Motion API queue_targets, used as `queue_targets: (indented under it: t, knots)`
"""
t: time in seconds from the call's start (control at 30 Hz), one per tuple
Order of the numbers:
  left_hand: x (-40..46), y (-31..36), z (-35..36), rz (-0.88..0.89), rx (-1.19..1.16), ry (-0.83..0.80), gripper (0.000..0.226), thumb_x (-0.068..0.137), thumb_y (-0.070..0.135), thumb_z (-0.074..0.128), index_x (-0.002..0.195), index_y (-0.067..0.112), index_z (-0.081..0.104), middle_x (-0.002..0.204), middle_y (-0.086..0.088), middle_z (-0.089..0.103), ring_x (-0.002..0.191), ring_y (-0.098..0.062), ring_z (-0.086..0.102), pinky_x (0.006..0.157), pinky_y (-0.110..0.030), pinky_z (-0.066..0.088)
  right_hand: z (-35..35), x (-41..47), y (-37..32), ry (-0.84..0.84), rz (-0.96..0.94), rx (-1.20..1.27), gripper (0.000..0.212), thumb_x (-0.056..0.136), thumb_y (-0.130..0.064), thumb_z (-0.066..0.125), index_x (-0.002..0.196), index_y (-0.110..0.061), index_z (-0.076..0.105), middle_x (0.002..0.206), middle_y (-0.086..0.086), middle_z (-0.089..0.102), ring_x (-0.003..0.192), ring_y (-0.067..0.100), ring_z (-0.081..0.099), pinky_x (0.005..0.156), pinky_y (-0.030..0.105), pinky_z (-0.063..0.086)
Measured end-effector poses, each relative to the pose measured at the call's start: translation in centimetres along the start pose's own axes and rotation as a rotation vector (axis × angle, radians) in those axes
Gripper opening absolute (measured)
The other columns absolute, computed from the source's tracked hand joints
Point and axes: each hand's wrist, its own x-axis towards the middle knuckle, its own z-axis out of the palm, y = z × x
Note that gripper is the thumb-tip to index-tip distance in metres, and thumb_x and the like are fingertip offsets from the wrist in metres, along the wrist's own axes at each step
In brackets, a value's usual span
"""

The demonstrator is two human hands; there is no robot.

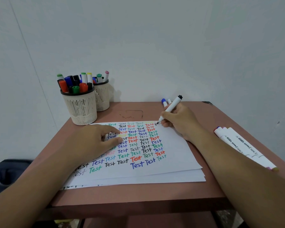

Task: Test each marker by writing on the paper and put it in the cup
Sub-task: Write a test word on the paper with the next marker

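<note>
On the paper, the left hand presses flat with relaxed fingers; at its far edge the right hand grips the black marker, tip touching — keep strokes light, sheet pinned — cup beyond its far-left corner.

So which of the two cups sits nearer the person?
The fuller front cup, at the paper's far left corner; the other cup stands behind it, by the wall.

A reddish-brown table is set against a plain pale wall. A faint rectangular scuff mark is seen on the tabletop near the wall. A dark bag-like object, blurred, is seen low at the left.
</note>
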Motion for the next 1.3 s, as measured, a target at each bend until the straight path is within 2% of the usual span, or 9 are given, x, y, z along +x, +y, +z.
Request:
queue_targets:
  t: [0.23,0.4,0.53,0.7,0.87,1.0,1.13,1.23,1.3]
  knots:
    - [0.03,0.00,0.02,-0.001,0.007,0.000,0.049,0.080,0.081,0.047,0.119,0.055,0.062,0.064,0.008,0.057,0.059,-0.004,0.055,0.053,-0.025,0.040,-0.01,-0.08,-0.02,0.004,0.000,-0.046,0.014,0.091,0.001,0.066,0.104,0.001,0.061,0.093,0.023,0.072,0.064,0.020,0.069,0.069,0.033,0.063]
    - [0.02,0.04,0.00,0.005,0.002,0.004,0.048,0.082,0.079,0.049,0.120,0.053,0.063,0.063,0.008,0.058,0.059,-0.004,0.055,0.053,-0.025,0.037,0.05,0.03,0.01,-0.014,-0.003,-0.021,0.011,0.091,0.001,0.067,0.099,-0.003,0.061,0.091,0.022,0.071,0.067,0.022,0.069,0.072,0.036,0.063]
    - [-0.02,-0.04,0.06,0.001,0.000,0.013,0.048,0.081,0.080,0.049,0.119,0.054,0.063,0.064,0.010,0.058,0.059,-0.003,0.055,0.054,-0.025,0.038,-0.03,0.10,-0.04,-0.024,0.005,-0.067,0.013,0.088,0.003,0.065,0.100,0.003,0.060,0.091,0.029,0.070,0.063,0.023,0.067,0.064,0.032,0.059]
    - [0.20,-0.31,0.27,0.004,-0.019,0.001,0.051,0.079,0.083,0.046,0.119,0.054,0.062,0.069,0.031,0.056,0.061,0.004,0.054,0.053,-0.027,0.036,-0.16,0.23,0.00,0.030,0.000,-0.055,0.020,0.088,0.005,0.063,0.107,0.009,0.057,0.088,0.029,0.067,0.061,0.023,0.063,0.064,0.035,0.057]
    - [0.14,-0.31,0.28,0.002,-0.027,0.018,0.050,0.077,0.083,0.047,0.115,0.055,0.063,0.063,0.011,0.058,0.058,-0.004,0.054,0.055,-0.028,0.042,-0.09,0.42,0.11,0.040,-0.006,-0.065,0.020,0.089,0.003,0.065,0.108,0.005,0.057,0.101,0.034,0.068,0.062,0.023,0.065,0.063,0.031,0.059]
    - [0.26,-0.49,0.45,0.003,-0.042,0.022,0.055,0.074,0.086,0.045,0.115,0.054,0.063,0.063,0.013,0.057,0.057,-0.004,0.054,0.054,-0.029,0.041,-0.06,0.38,0.13,0.037,-0.009,-0.069,0.021,0.090,0.003,0.065,0.109,0.007,0.057,0.103,0.035,0.067,0.062,0.023,0.064,0.063,0.030,0.059]
    - [0.29,-0.58,0.49,0.007,-0.038,0.010,0.055,0.076,0.086,0.045,0.116,0.053,0.063,0.072,0.029,0.058,0.062,0.002,0.055,0.053,-0.028,0.041,-0.09,0.30,0.04,0.022,-0.005,-0.073,0.023,0.089,0.004,0.065,0.109,0.009,0.057,0.102,0.035,0.067,0.062,0.022,0.064,0.062,0.030,0.059]
    - [0.28,-0.61,0.44,0.010,-0.029,0.011,0.054,0.076,0.086,0.045,0.116,0.054,0.062,0.072,0.027,0.058,0.062,0.000,0.055,0.056,-0.029,0.043,-0.10,0.36,-0.03,0.028,-0.003,-0.089,0.022,0.087,0.005,0.064,0.108,0.010,0.057,0.102,0.036,0.066,0.061,0.022,0.063,0.058,0.028,0.057]
    - [0.23,-0.46,0.32,0.003,-0.022,0.008,0.051,0.078,0.084,0.047,0.116,0.055,0.063,0.068,0.018,0.060,0.060,-0.002,0.056,0.055,-0.029,0.042,-0.13,0.37,-0.04,0.028,-0.005,-0.098,0.022,0.087,0.006,0.063,0.107,0.009,0.057,0.099,0.036,0.066,0.061,0.022,0.062,0.056,0.027,0.056]
